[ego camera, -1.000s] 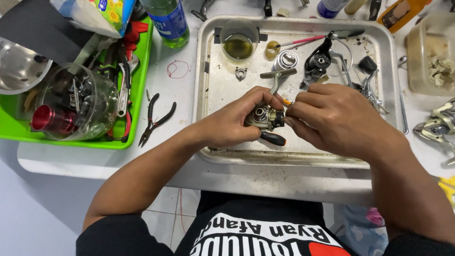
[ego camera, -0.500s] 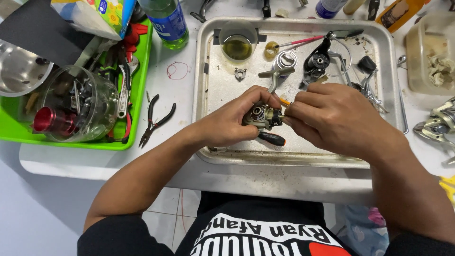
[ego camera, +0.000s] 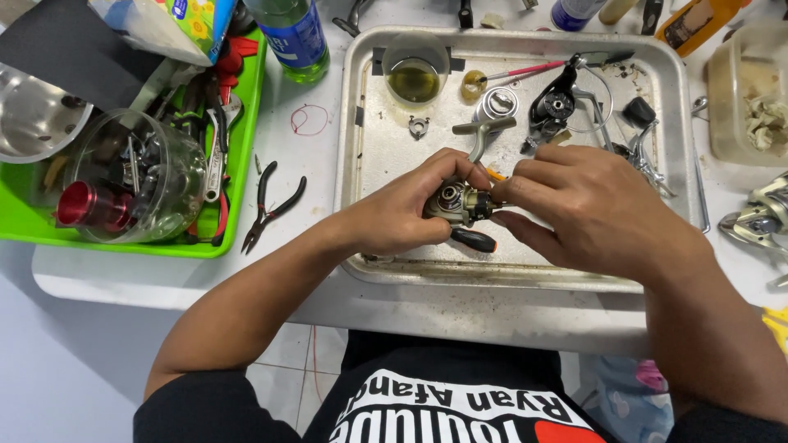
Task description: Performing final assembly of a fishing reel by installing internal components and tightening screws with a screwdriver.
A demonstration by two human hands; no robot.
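My left hand (ego camera: 402, 215) grips a small metal reel body (ego camera: 456, 203) over the steel tray (ego camera: 369, 139). My right hand (ego camera: 591, 209) meets it from the right, fingertips pinched on the body's right side beside a small orange piece (ego camera: 495, 175). A black screwdriver handle (ego camera: 474, 239) lies just under the reel body; I cannot tell whether a hand holds it. In the tray beyond my hands lie a grey T-shaped handle (ego camera: 480, 135), a round spool (ego camera: 497, 104), a black reel side plate (ego camera: 552, 105) and a small cup of yellowish oil (ego camera: 414, 70).
Black pliers (ego camera: 271, 207) lie on the white table left of the tray. A green bin (ego camera: 242, 164) at far left holds tools, a clear jar (ego camera: 139, 176) and a red spool (ego camera: 86, 205). A green bottle (ego camera: 293, 34) stands behind. More reel parts (ego camera: 755, 221) sit at the right edge.
Both hands stay on the reel body, with only slight shifts of the fingers. Nothing else on the table has moved.
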